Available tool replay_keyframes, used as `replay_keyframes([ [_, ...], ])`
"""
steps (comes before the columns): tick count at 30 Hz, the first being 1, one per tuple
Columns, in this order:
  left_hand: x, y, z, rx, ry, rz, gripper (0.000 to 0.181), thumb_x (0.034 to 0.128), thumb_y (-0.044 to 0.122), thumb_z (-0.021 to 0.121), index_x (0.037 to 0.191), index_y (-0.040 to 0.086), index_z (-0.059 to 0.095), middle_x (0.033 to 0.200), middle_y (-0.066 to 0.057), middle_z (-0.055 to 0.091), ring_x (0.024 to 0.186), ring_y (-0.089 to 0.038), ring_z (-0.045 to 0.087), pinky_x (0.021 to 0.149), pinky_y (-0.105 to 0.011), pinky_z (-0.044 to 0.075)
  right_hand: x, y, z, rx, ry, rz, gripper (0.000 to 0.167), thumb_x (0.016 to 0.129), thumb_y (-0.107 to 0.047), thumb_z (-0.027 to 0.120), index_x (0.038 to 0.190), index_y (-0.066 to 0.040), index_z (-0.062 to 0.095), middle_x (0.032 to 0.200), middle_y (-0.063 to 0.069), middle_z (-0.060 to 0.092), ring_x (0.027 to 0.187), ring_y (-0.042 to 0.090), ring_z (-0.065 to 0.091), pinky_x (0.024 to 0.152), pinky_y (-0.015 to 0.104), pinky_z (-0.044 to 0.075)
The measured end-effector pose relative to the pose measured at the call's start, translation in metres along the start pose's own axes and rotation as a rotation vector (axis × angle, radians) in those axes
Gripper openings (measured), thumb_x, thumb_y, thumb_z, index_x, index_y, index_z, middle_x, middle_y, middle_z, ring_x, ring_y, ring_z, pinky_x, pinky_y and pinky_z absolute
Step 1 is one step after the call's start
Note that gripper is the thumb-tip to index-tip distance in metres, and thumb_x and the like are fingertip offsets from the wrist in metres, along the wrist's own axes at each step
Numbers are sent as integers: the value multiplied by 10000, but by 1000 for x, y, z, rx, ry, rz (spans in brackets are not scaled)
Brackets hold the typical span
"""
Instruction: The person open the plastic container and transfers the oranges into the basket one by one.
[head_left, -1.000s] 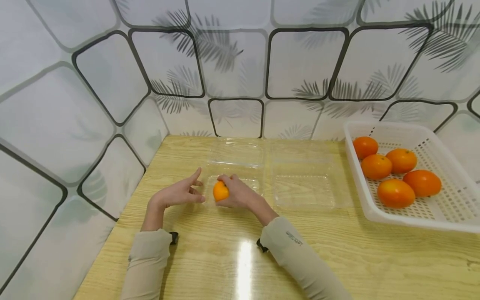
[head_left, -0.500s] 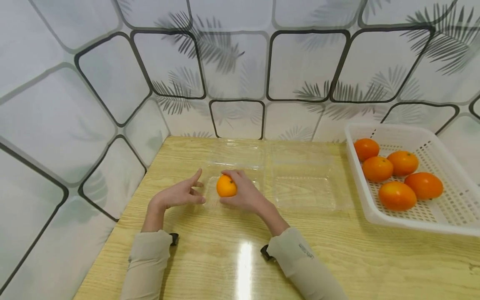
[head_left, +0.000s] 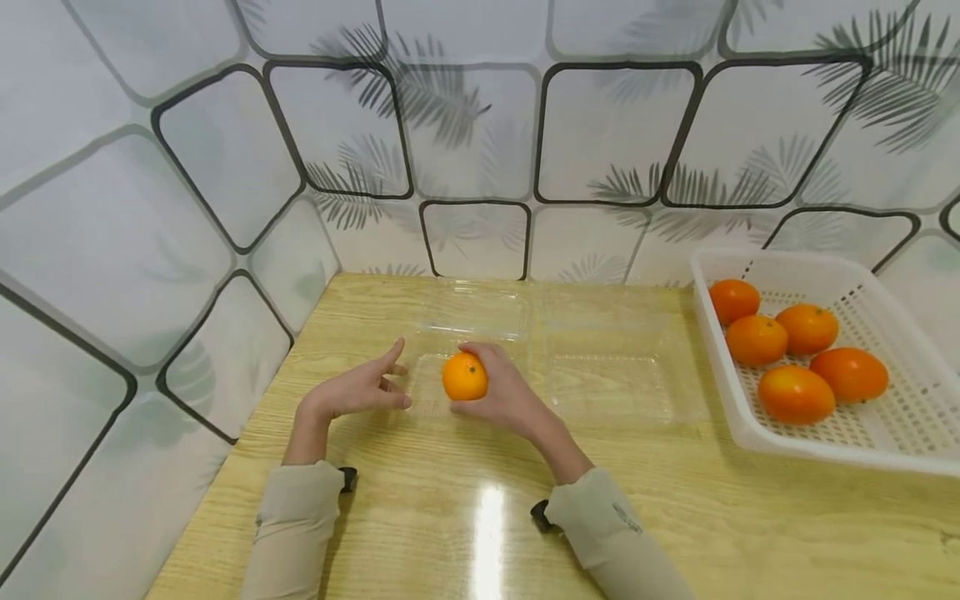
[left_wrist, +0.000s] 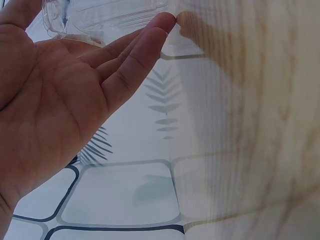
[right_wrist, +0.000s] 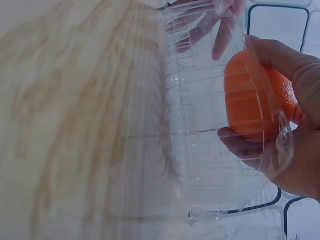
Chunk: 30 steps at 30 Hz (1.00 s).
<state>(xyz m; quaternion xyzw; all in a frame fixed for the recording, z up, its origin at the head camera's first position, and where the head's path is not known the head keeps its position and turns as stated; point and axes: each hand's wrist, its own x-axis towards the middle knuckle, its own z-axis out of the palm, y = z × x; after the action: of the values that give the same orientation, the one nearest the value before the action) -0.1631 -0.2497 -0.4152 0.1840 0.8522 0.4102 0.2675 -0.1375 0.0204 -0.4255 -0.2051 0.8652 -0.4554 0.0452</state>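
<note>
My right hand [head_left: 506, 396] grips an orange [head_left: 464, 377] between thumb and fingers, over the left clear plastic box [head_left: 429, 385]. In the right wrist view, the orange [right_wrist: 242, 100] shows through the clear wall of the box [right_wrist: 200, 165], its lower part below the rim. The left hand [head_left: 358, 387] stays at the left side of that box, fingers extended and holding nothing. In the left wrist view, the palm of the left hand [left_wrist: 55, 95] is turned up to the camera, with a fingertip at the tabletop. The hinged lid [head_left: 474, 307] lies folded back toward the wall.
A second clear plastic box [head_left: 609, 383] sits to the right, also with its lid back. Farther right, a white slotted basket [head_left: 714, 367] holds several oranges [head_left: 797, 394]. A patterned wall [head_left: 480, 125] closes off the back and left of the wooden table [head_left: 420, 517].
The right hand has drawn the orange rightward within the left box, and the fruit has turned so that its stem end shows. My left hand has stayed in place.
</note>
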Motion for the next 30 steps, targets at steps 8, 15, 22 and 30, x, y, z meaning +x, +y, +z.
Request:
replay_keyframes([
  [8,0,2,-1,19,0,-7,1012,947,218,679,1589,83,-91,1529,-320,321,1160,-299,616,1002,-505,464,-5,6,0,6,8,12,773,762,-195,856,1436,-119,485,1372,147,442,1083,294,569,902,456,525],
  [15,0,2,0,25,2,-9,1012,950,227,677,1590,88,-95,1531,-317,321,1166,-302,614,1008,-507,459,-4,6,-1,13,13,31,773,760,-167,855,1437,-147,484,1370,166,416,1069,303,569,884,455,531],
  [22,0,0,3,12,7,-5,1021,946,230,682,1588,86,-98,1529,-324,317,1172,-308,613,1021,-520,447,-4,10,-1,-1,13,2,767,766,-156,850,1435,-118,477,1389,175,417,1087,313,569,900,462,524],
  [30,0,-1,2,26,14,-4,1019,947,245,680,1590,89,-94,1528,-313,328,1184,-317,603,1000,-507,467,-2,13,-3,-6,14,-13,768,769,-154,849,1438,-116,472,1404,159,429,1094,297,567,911,454,517],
])
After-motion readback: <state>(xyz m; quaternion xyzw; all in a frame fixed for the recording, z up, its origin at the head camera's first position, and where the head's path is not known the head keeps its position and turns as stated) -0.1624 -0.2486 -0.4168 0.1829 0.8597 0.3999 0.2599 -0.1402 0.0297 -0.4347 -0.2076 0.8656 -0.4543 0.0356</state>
